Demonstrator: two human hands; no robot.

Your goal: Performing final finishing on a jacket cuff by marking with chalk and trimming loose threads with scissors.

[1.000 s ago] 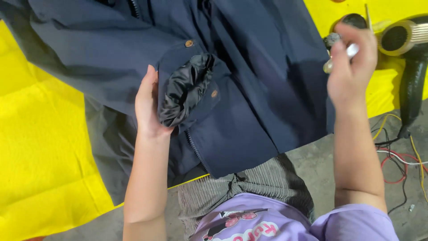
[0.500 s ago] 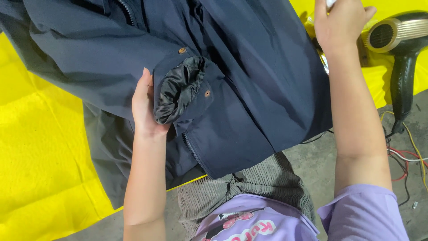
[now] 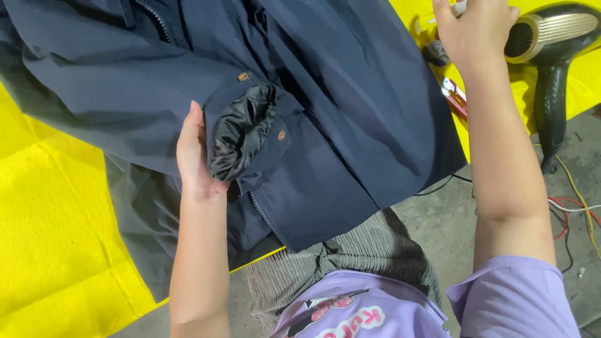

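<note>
Navy jacket point(image 3: 350, 125), zip-front, spread across a yellow cloth point(image 3: 56, 238) that covers the surface below; an olive-grey garment point(image 3: 141, 213) lies partly under the jacket's lower left edge.

Sleeve cuff point(image 3: 247, 134): turned open toward the wearer of the camera, dark shiny lining showing, two brown snap buttons on the cuff band. Long axis of the sleeve runs from the jacket's upper left down to the cuff near the jacket's middle; the cuff mouth points down and right. The jacket body runs top to bottom of view, hem toward the person, zip point(image 3: 266, 219) slanting down-right below the cuff.

Left hand point(image 3: 194, 153): flat against the left side of the cuff, fingers hidden behind the fabric, thumb edge showing; it cups the cuff rather than pinching it.

Right hand point(image 3: 479, 31): raised beyond the jacket's right edge, fingers curled around a small pale object point(image 3: 460, 7), mostly out of view; kind not determinable.

Right of the jacket: black and gold hair dryer point(image 3: 551, 44), red-handled tool point(image 3: 456, 97), loose wires point(image 3: 576, 206) on grey floor.

Handling note, as judgement: keep the cuff braced open with the left palm and the lining taut, so the right hand can work one-handed without the sleeve collapsing.
</note>
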